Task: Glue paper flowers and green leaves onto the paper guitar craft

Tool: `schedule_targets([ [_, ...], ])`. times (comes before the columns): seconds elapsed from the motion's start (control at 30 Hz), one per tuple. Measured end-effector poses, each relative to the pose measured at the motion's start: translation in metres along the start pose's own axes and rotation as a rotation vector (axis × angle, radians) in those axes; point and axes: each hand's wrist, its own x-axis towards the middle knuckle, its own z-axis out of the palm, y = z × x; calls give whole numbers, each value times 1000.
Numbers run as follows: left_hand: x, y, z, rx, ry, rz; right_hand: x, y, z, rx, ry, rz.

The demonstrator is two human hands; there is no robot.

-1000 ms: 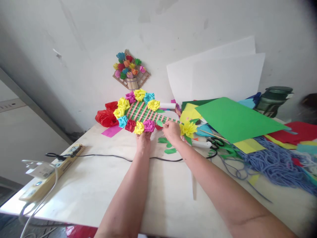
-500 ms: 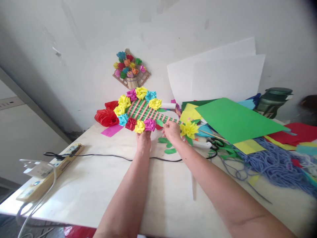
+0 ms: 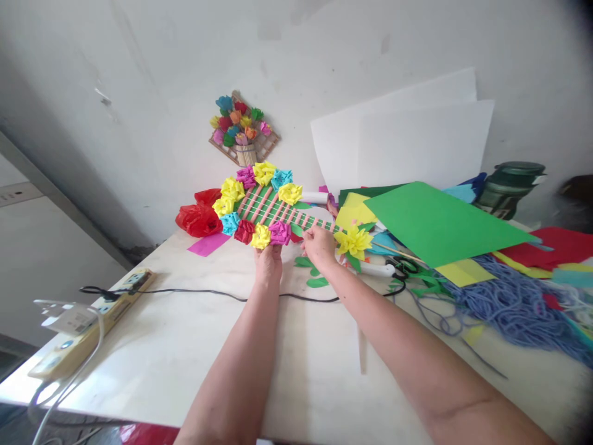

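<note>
A guitar-shaped paper craft (image 3: 259, 205) is held up over the table. It has a green face with pink cross strips and white strings, and its rim carries yellow, blue, magenta and red crepe-paper flowers. My left hand (image 3: 269, 262) grips its lower edge from beneath, the fingers partly hidden behind it. Closed in a pinch, my right hand (image 3: 319, 244) is at the neck's lower edge, against a green paper leaf (image 3: 296, 230) beside the magenta flower. A larger yellow flower (image 3: 354, 241) with green leaves sits at the neck's end.
Loose green leaves (image 3: 317, 282) and a white glue gun (image 3: 377, 269) with a black cord (image 3: 199, 290) lie on the table. Coloured sheets (image 3: 445, 222), blue yarn (image 3: 500, 303) and a dark green jar (image 3: 509, 190) are on the right. A power strip (image 3: 132, 289) lies left.
The view has shifted very slightly. Both hands stay at the same places on the craft, with the right fingers moving only slightly at the leaf.
</note>
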Motion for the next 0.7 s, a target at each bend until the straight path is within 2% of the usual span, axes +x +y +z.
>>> schedule_targets([
  [0.37,1,-2,-1,-69,-21,-13,1,3,8,57,-50,32],
  [0.7,0,-1,0,-22,-9,-16,0,-3,5,111,-72,84],
])
